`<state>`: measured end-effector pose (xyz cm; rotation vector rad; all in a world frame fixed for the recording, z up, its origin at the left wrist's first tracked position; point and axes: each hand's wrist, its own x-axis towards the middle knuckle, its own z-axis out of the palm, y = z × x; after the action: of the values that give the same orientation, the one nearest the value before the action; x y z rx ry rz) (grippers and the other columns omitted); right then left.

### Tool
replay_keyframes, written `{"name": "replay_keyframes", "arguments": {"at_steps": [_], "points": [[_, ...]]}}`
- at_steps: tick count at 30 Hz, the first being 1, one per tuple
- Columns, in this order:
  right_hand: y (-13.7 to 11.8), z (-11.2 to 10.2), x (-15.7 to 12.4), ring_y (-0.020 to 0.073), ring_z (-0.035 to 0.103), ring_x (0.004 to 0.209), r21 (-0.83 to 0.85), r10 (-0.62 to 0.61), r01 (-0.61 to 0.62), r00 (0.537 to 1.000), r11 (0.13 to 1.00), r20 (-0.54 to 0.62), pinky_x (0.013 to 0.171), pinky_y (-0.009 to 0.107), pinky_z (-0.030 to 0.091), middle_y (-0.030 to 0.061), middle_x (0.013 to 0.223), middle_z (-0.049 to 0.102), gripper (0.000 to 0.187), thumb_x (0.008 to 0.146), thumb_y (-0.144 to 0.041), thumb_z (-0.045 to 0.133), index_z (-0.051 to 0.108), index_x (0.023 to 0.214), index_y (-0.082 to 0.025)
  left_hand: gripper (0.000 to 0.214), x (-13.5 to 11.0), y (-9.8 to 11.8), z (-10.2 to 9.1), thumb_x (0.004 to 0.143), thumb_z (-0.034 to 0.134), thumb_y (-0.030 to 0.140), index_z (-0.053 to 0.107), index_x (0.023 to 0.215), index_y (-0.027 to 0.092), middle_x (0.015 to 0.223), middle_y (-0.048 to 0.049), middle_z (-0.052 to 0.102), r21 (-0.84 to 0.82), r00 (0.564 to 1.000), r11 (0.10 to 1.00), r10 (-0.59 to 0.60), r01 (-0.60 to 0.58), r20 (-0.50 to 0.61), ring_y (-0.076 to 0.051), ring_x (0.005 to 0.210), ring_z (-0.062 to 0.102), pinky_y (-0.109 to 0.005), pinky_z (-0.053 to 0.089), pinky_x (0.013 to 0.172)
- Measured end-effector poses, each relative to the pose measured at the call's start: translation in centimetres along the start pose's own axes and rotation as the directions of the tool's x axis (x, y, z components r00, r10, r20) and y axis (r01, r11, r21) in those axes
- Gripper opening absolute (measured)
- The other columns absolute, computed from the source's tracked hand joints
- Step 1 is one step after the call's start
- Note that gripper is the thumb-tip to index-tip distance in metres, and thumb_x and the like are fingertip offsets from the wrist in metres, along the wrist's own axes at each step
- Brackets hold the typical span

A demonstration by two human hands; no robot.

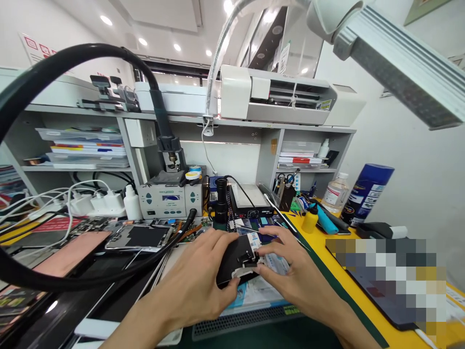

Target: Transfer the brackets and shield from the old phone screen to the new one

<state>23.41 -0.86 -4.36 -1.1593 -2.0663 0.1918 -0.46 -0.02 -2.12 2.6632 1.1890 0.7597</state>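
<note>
Tilted toward me over the work mat is a flat black rectangular panel (pixel 232 254), with a white label at its upper corner. It looks like a phone part, but its exact kind cannot be made out. My left hand (pixel 198 276) grips it along the left side, thumb below and fingers behind. At the right edge sits a small black-and-silver piece (pixel 248 260). The thumb and index finger of my right hand (pixel 290 264) pinch at this piece, the other fingers curled above. Beneath both hands lies a clear plastic bag (pixel 269 285) with blue print.
A thick black hose (pixel 109 281) loops across the left. Opened phones and a pink phone panel (pixel 72 249) lie there. Behind stand a grey soldering station (pixel 170 199) and a black microscope-like tube (pixel 220 201). At right are a yellow bottle (pixel 309 220), a blue spray can (pixel 366 194) and a dark tablet (pixel 374 286).
</note>
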Motion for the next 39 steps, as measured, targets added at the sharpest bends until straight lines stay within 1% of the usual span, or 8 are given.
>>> {"name": "replay_keyframes", "arguments": {"at_steps": [4,8,13,19,23,30,35,39], "points": [[0.2,0.3,0.1,0.0286,0.048,0.128,-0.045,-0.101,0.1,0.995,0.994,-0.013,0.102,0.047,0.046,0.0083,0.133,0.054,0.012,0.091,-0.021,0.06,0.069,0.097,-0.027,0.056,-0.1,-0.1,0.3,0.08,0.061,0.024,0.043,0.133,0.023,0.123,-0.0076,0.057,0.04,0.998,0.998,0.044,-0.042,-0.037,-0.026,0.115,0.052,-0.044,0.044,0.102],[0.3,0.9,0.2,0.0282,0.044,0.13,-0.059,-0.217,0.214,0.975,0.975,-0.047,0.105,0.047,0.043,0.0098,0.128,0.054,0.018,0.092,-0.014,0.058,0.068,0.101,-0.025,0.054,-0.2,-0.3,0.5,0.081,0.06,0.023,0.043,0.132,0.023,0.124,-0.0074,0.057,0.058,0.996,0.996,0.067,-0.063,-0.058,-0.026,0.115,0.051,-0.043,0.043,0.104],[0.3,1.2,0.2,0.0264,0.05,0.118,-0.041,-0.274,0.271,0.959,0.962,-0.074,0.097,0.045,0.047,0.0107,0.114,0.055,0.021,0.093,-0.009,0.055,0.067,0.104,-0.022,0.054,-0.1,-0.3,0.5,0.08,0.06,0.021,0.044,0.132,0.02,0.125,-0.0081,0.057,0.074,0.993,0.993,0.097,-0.092,-0.073,-0.026,0.115,0.05,-0.043,0.041,0.105],[0.1,1.3,0.3,0.0266,0.051,0.112,-0.029,-0.231,0.229,0.97,0.973,-0.074,0.093,0.045,0.047,0.0103,0.11,0.055,0.017,0.092,-0.011,0.056,0.067,0.101,-0.021,0.057,-0.2,-0.4,0.4,0.079,0.061,0.022,0.044,0.133,0.02,0.126,-0.0091,0.057,0.062,0.995,0.996,0.072,-0.068,-0.065,-0.027,0.116,0.05,-0.045,0.042,0.104],[0.0,1.4,0.3,0.0269,0.054,0.107,-0.028,-0.186,0.184,0.98,0.982,-0.07,0.087,0.043,0.049,0.01,0.108,0.056,0.018,0.091,-0.011,0.056,0.068,0.098,-0.022,0.057,-0.2,-0.3,0.5,0.079,0.061,0.022,0.043,0.133,0.02,0.128,-0.0096,0.056,0.056,0.994,0.995,0.084,-0.08,-0.066,-0.027,0.116,0.049,-0.046,0.041,0.104],[0.0,1.6,0.3,0.0259,0.056,0.1,-0.039,-0.211,0.207,0.972,0.977,-0.104,0.083,0.041,0.049,0.0092,0.101,0.057,0.019,0.087,-0.008,0.059,0.069,0.096,-0.021,0.056,-0.1,-0.2,0.6,0.078,0.061,0.02,0.044,0.132,0.019,0.126,-0.0092,0.057,0.053,0.992,0.994,0.103,-0.099,-0.075,-0.027,0.113,0.05,-0.045,0.042,0.102],[-0.6,1.4,0.4,0.0252,0.057,0.093,-0.023,-0.151,0.15,0.986,0.988,-0.068,0.078,0.04,0.05,0.009,0.095,0.058,0.012,0.087,-0.013,0.061,0.068,0.094,-0.02,0.055,-0.1,-0.2,0.6,0.079,0.06,0.021,0.043,0.131,0.02,0.124,-0.0092,0.057,0.058,0.992,0.993,0.105,-0.101,-0.064,-0.027,0.11,0.051,-0.045,0.044,0.097],[-0.9,1.6,0.4,0.0246,0.057,0.087,-0.034,-0.14,0.138,0.986,0.99,-0.095,0.076,0.04,0.049,0.0084,0.09,0.06,0.006,0.089,-0.018,0.062,0.068,0.091,-0.019,0.056,-0.2,0.0,0.7,0.079,0.06,0.02,0.042,0.131,0.02,0.122,-0.0089,0.057,0.067,0.99,0.992,0.115,-0.11,-0.076,-0.027,0.109,0.051,-0.045,0.045,0.095]]}}
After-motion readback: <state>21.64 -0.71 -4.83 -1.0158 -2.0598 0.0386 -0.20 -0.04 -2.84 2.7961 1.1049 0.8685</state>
